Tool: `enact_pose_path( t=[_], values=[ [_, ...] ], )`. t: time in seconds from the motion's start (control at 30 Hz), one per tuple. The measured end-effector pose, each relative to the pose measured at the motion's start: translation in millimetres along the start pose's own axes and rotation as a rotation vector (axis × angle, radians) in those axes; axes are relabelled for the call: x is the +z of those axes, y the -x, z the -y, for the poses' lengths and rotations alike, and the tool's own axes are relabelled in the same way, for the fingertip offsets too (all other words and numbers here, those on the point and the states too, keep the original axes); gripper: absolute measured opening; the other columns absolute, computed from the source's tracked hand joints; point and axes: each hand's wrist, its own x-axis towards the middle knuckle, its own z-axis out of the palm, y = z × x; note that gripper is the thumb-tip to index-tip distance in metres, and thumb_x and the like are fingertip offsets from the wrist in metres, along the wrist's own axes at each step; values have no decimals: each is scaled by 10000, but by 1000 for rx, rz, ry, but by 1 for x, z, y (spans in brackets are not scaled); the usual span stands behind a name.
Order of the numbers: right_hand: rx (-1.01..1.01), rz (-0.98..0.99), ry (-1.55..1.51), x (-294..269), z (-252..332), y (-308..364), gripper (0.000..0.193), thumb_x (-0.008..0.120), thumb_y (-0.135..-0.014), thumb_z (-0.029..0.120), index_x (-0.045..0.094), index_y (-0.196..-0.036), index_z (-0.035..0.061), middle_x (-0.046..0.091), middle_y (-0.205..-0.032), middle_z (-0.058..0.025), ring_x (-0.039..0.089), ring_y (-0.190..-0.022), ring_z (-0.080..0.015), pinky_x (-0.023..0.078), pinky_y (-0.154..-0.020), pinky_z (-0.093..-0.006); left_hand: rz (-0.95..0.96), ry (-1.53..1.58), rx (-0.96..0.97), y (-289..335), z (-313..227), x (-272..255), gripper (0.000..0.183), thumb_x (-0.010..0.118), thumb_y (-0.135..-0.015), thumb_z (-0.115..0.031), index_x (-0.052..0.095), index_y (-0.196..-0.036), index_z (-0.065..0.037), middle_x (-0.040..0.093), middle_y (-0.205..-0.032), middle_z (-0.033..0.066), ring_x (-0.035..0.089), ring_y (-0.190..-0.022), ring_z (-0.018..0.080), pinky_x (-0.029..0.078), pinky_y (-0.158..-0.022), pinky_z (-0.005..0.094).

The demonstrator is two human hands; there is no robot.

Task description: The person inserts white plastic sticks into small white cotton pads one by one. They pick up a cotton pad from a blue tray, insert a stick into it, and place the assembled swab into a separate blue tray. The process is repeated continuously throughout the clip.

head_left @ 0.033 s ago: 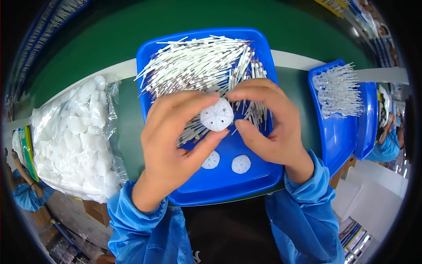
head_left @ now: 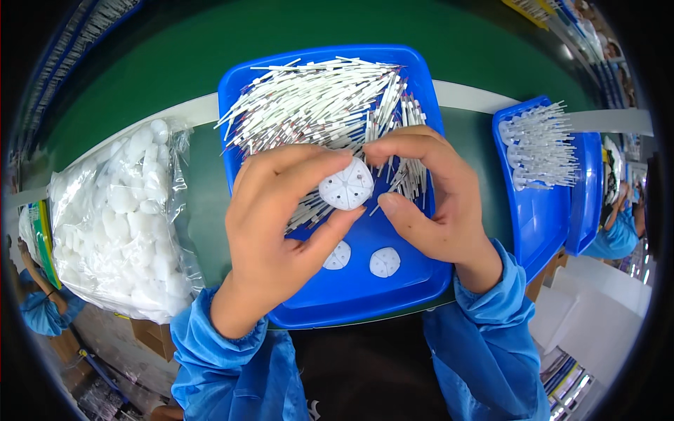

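- Green worktop (head_left: 309, 31) surrounds the large blue tray (head_left: 358, 298); left of the tray sits a clear bag of rounded white pieces (head_left: 116, 224).
- Likeliest trouble, I judge — the perforated white disc (head_left: 346, 184), held above the tray's middle, could slip and drop, since only fingertips grip its edge; the tangled white-sleeved rods (head_left: 309, 98) at the tray's far side could snag together if one were pulled.
- Left hand (head_left: 270, 217) over the tray: thumb and forefinger pinch the disc; right hand (head_left: 449, 203) above the tray's right side: thumb and forefinger parted — nothing visible between them.
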Motion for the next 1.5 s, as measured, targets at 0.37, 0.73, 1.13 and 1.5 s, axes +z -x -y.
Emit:
enact_pose_path(
  t=[0.37, 0.73, 1.13, 1.5],
  values=[
    [134, 29, -136, 7, -1, 10, 333, 851, -894, -12, 768, -1215, 18, 789, -1034, -63, 749, -917, -138, 581, -854, -296, -43, -121, 163, 4, -4, 9, 519, 929, -733, 43, 806, -1230, -42, 722, -1218, 139, 722, -1078, 290, 600, -890, 371],
    [169, 75, -352, 4, -5, 14, 371, 781, -964, -32, 684, -1322, -16, 758, -1138, -66, 718, -1042, -124, 569, -962, -294, -82, -73, 200, -1, -2, 10, 526, 928, -715, 28, 802, -1220, -48, 785, -1270, 132, 747, -1084, 304, 572, -915, 379],
    [307, 20, -239, 2, 4, 11, 148, 801, -963, 18, 747, -1094, -25, 783, -957, -61, 752, -886, -107, 591, -829, -270, -28, -41, 209, 2, 0, 15, 553, 900, -739, 35, 784, -1277, -18, 788, -1259, 162, 752, -1077, 326, 588, -910, 390],
    [-357, 308, 1053, -16, 21, 13, 186, 802, -780, 149, 797, -965, 170, 740, -1110, 13, 702, -1108, -202, 505, -1127, -541, -46, 353, -109, 4, 3, 5, 286, 757, -1007, -54, 800, -1283, 5, 706, -1305, 163, 735, -1054, 231, 593, -898, 336]
  ],
)
